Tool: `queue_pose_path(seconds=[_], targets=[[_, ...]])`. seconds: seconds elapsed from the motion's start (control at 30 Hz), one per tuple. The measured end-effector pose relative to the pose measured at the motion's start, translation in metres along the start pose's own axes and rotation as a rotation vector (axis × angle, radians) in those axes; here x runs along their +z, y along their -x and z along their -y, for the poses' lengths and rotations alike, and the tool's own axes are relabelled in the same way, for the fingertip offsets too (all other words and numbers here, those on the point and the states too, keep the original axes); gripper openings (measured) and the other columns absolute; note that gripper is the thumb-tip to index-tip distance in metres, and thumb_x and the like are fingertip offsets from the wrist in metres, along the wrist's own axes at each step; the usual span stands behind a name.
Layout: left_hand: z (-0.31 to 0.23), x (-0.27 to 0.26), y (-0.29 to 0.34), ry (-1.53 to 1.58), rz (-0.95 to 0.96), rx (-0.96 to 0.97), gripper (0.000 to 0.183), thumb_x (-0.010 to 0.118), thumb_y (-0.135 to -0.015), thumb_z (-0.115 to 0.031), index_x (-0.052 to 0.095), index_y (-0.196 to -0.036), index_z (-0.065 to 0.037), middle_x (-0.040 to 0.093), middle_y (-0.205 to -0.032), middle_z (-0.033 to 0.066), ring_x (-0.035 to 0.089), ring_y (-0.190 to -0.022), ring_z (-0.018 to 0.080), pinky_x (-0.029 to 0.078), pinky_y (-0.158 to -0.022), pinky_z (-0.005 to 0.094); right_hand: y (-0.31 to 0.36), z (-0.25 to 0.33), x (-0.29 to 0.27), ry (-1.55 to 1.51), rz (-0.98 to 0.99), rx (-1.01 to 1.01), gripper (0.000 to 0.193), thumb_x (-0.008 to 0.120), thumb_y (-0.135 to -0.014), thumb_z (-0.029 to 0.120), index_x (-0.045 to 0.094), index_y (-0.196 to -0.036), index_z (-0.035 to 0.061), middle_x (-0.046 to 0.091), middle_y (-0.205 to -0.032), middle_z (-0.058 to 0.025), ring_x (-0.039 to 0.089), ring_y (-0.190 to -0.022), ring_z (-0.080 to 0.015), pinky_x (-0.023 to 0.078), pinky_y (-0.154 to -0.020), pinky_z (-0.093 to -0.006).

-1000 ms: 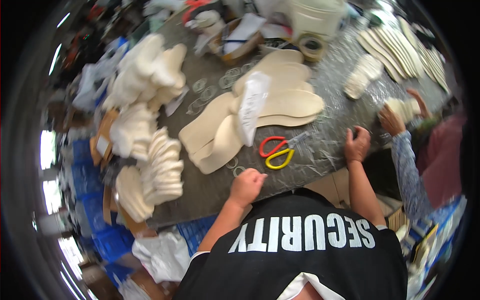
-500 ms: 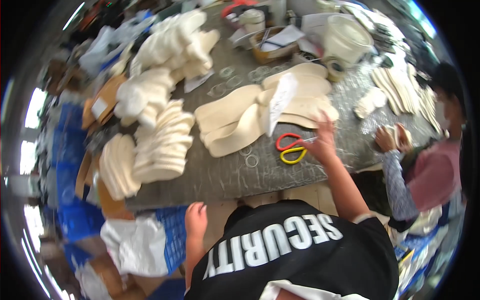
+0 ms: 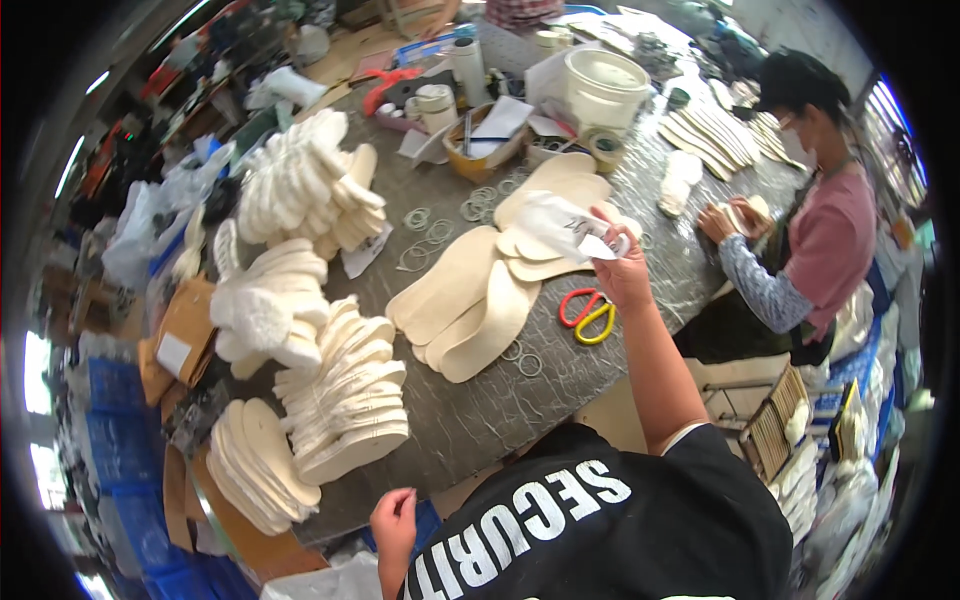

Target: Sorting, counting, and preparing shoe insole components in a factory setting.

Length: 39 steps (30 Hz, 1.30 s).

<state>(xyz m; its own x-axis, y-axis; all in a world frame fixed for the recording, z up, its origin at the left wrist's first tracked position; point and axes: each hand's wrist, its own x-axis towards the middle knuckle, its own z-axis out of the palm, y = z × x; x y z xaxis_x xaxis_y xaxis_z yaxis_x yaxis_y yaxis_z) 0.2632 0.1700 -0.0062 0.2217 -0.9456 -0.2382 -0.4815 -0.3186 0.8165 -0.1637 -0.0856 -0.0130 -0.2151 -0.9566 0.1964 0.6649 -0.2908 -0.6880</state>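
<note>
My right hand (image 3: 622, 268) is pinched on the end of a white paper slip (image 3: 545, 222) with writing on it. The slip lies over a fanned group of cream insoles (image 3: 555, 180). Just left of those, more insoles (image 3: 450, 275) lie on the table, one with its edge curled up. Scissors (image 3: 588, 316) with one red and one yellow handle rest below my right hand. My left hand (image 3: 394, 518) is at the near table edge, fingers curled together, with nothing seen in them. Pale rubber bands (image 3: 527, 364) lie near the insoles.
Tall stacks of cream insoles (image 3: 345, 395) and fleecy ones (image 3: 265, 305) crowd the left side. At the back stand a yellow basket (image 3: 485, 158) and a white bucket (image 3: 605, 88). A co-worker (image 3: 825, 240) handles an insole at the right, beside more insoles (image 3: 710, 135).
My right hand has left the scissors' side and taken hold of the paper slip, which now lies flatter. My left hand stays low and curled. The view has shifted, showing more of the co-worker.
</note>
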Motion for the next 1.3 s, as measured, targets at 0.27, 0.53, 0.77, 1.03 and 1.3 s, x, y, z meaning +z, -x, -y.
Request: queue_pose_path(seconds=[0.27, 0.53, 0.77, 1.03, 1.3], targets=[[-0.149, 0.131, -0.145, 0.982, 0.803, 0.066, 0.045, 0.053, -0.091, -0.024, 0.039, -0.127, -0.001, 0.055, -0.112, 0.0104, 0.057, -0.095, 0.0200, 0.047, -0.077, 0.0303, 0.067, 0.012, 0.041, -0.430, 0.307, 0.199, 0.008, 0.060, -0.083, 0.013, 0.053, -0.087, 0.0121, 0.030, -0.140, -0.0225, 0.042, -0.121, -0.0356, 0.040, -0.098, -0.0428], [-0.192, 0.210, -0.155, 1.042, 0.553, -0.047, 0.031, 0.049, -0.090, -0.003, 0.044, -0.121, -0.005, 0.055, -0.115, 0.0107, 0.057, -0.102, 0.0249, 0.051, -0.085, 0.0405, 0.117, 0.051, -0.011, -0.326, -0.061, 0.308, 0.078, 0.059, -0.083, 0.028, 0.012, -0.144, 0.0157, 0.029, -0.141, -0.0169, 0.035, -0.126, -0.0379, 0.036, -0.096, -0.0587], [-0.192, 0.244, -0.145, 0.967, 0.544, -0.016, 0.032, 0.050, -0.090, -0.003, 0.044, -0.121, -0.004, 0.056, -0.114, 0.0111, 0.059, -0.099, 0.0251, 0.053, -0.081, 0.0412, 0.113, 0.069, -0.037, -0.006, -0.141, 0.449, 0.073, 0.063, -0.084, 0.019, 0.018, -0.141, 0.0099, 0.044, -0.130, -0.0148, 0.052, -0.112, -0.0298, 0.050, -0.086, -0.0470], [-0.191, 0.261, -0.145, 1.206, 0.525, -0.233, 0.035, 0.048, -0.088, 0.002, 0.046, -0.122, -0.006, 0.057, -0.111, 0.0083, 0.058, -0.099, 0.0219, 0.050, -0.083, 0.0364, 0.108, 0.052, -0.064, -0.083, -0.258, 0.506, 0.032, 0.047, -0.091, 0.010, 0.046, -0.122, 0.0014, 0.056, -0.115, -0.0148, 0.059, -0.101, -0.0292, 0.051, -0.084, -0.0465], [-0.183, 0.304, -0.077, -0.304, 0.644, 1.046, 0.031, 0.051, -0.082, -0.002, 0.056, -0.112, -0.002, 0.062, -0.094, 0.0140, 0.062, -0.078, 0.0249, 0.050, -0.066, 0.0364, 0.145, 0.032, -0.036, -0.212, -0.429, 0.472, 0.039, 0.055, -0.090, 0.032, 0.040, -0.121, 0.0144, 0.049, -0.108, -0.0073, 0.051, -0.093, -0.0165, 0.047, -0.076, -0.0350]])
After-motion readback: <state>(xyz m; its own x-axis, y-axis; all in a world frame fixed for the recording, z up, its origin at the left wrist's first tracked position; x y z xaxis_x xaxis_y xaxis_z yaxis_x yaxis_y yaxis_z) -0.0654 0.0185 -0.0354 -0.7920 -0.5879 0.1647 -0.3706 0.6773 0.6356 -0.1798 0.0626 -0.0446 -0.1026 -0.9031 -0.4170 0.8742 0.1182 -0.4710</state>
